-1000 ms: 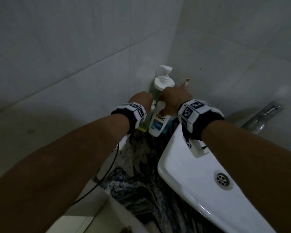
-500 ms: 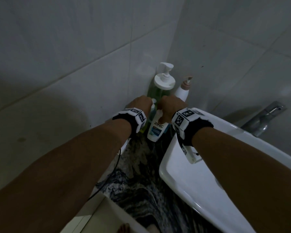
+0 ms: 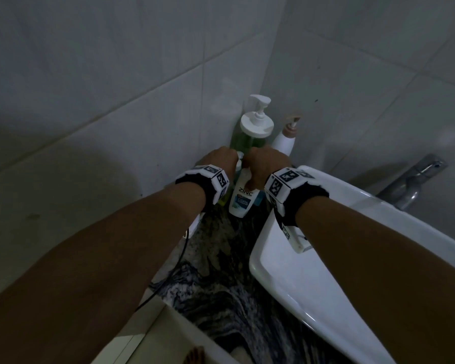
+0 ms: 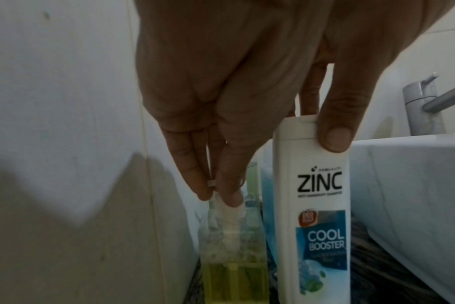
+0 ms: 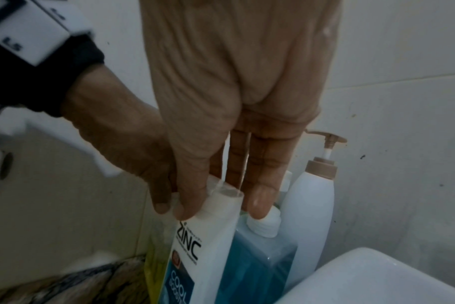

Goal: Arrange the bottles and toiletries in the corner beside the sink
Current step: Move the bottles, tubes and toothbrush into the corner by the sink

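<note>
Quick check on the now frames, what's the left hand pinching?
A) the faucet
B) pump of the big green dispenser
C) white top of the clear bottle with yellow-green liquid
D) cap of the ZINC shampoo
C: in the left wrist view the left hand pinches the white top of the clear yellow-green bottle between its fingertips, while the right hand holds the ZINC shampoo by its cap.

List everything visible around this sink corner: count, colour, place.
ZINC bottle: 1, white, blue label, front.
green bottle: 1, white pump, deepest in corner.
white bottle: 1, tan pump, beside sink.
blue bottle: 1, white cap, behind ZINC bottle.
yellow-liquid bottle: 1, clear, by left wall.
sink: 1, white, right.
tap: 1, metal, behind sink.
counter: 1, dark marbled, below.
left hand: 1, pinches yellow-liquid bottle's top.
right hand: 1, grip on ZINC bottle's cap.
</note>
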